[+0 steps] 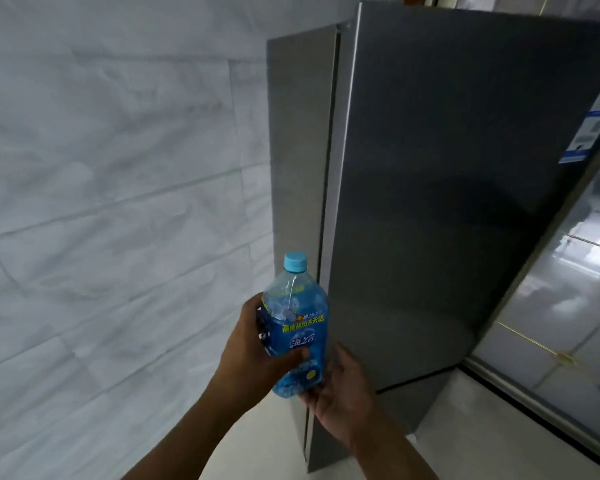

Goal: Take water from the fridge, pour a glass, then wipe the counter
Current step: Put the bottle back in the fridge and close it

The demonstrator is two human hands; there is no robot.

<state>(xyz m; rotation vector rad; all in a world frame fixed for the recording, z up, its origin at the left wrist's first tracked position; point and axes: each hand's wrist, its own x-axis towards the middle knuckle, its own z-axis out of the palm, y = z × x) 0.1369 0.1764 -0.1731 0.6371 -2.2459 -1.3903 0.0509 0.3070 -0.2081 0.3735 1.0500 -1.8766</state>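
Item: left hand (257,355), lower centre of the frame. Fingers (291,356) closed round the middle of the clear plastic water bottle with blue printed label and pale blue screw cap (297,327); the thumb lies across the label front, the remaining fingers wrap behind the left side, mostly hidden. Forearm runs down to the lower left edge.

Item: right hand (343,396), just right of and below the left hand. Palm turned up, fingers partly curled, cupping the bottle's base from beneath and from the right; fingertips touch the lower end of the label. Whether the fingers press firmly or merely support cannot be told. Forearm runs to the bottom edge, right of centre.

Item: the bottle, held between both hands, near upright with a slight lean to the right, cap on and uppermost. Blue-tinted contents show through the clear shoulder above the label. It stands in front of the left edge of the fridge.

Item: tall grey brushed-metal fridge (447,168), upper right and centre of the frame. Its upper door is shut or nearly so; a seam divides it from a lower section near the hands. A blue and white sticker (593,123) sits at the door's right edge.

Item: wall of pale grey marbled tiles (101,185), filling the left half.

Item: glossy pale tiled floor (568,289), far right.
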